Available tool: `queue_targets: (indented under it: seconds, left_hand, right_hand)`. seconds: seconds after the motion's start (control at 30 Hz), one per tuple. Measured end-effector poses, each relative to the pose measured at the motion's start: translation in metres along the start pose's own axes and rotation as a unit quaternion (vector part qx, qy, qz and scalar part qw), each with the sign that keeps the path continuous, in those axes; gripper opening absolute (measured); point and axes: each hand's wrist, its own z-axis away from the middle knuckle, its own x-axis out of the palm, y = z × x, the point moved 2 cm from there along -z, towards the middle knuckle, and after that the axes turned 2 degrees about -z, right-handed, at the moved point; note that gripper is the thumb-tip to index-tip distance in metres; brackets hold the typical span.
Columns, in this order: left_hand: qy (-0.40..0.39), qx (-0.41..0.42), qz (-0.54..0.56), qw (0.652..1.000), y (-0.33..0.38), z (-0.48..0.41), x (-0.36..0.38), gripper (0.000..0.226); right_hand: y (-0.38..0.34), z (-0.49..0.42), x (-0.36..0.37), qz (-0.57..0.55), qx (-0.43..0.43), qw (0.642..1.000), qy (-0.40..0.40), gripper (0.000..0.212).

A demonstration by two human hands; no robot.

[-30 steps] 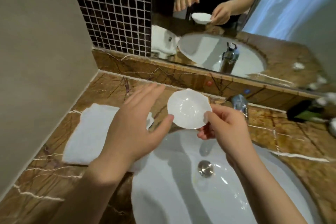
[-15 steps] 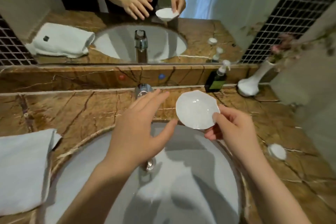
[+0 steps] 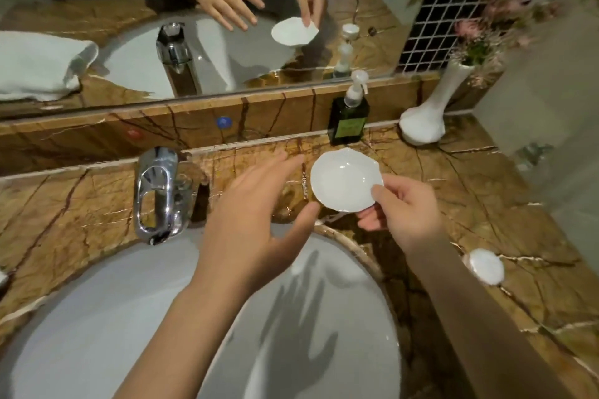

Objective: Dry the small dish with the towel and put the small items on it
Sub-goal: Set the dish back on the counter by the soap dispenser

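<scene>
Right hand (image 3: pixel 402 210) pinches small dish (image 3: pixel 345 183) by its rim, above counter (image 3: pixel 81 201) behind sink (image 3: pixel 97 317). Left hand (image 3: pixel 256 220) spread, empty, beside it. Small white item (image 3: pixel 485 266), possibly a lid, lies near right forearm.

A chrome lever faucet (image 3: pixel 158 194) stands behind the white oval sink (image 3: pixel 97 327). On the brown veined marble surface (image 3: pixel 64 204), a dark green pump bottle (image 3: pixel 348 116) and white flower vase (image 3: pixel 424 120) stand against the back ledge.

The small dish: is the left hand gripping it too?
No, only the right hand pinches the small dish; the left hand is open beside it.
</scene>
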Motion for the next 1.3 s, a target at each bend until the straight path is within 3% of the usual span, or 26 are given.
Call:
queue_targets:
  seconds: [0.47,0.97,1.3]
  left_hand:
    - [0.011,-0.020,-0.004,1.000,-0.034,0.000,0.035,0.051]
    - [0.002,-0.032,-0.015,0.999,-0.039,0.004,0.030,0.052]
    - [-0.017,-0.069,-0.010,0.997,-0.057,0.023,0.019,0.054]
  right_hand:
    - [0.052,-0.047,0.052,-0.051,-0.028,0.996,-0.071,0.026]
    - [0.057,-0.049,0.061,-0.071,-0.029,0.994,-0.073,0.024]
    - [0.051,-0.043,0.066,-0.087,0.039,0.995,0.006,0.044]
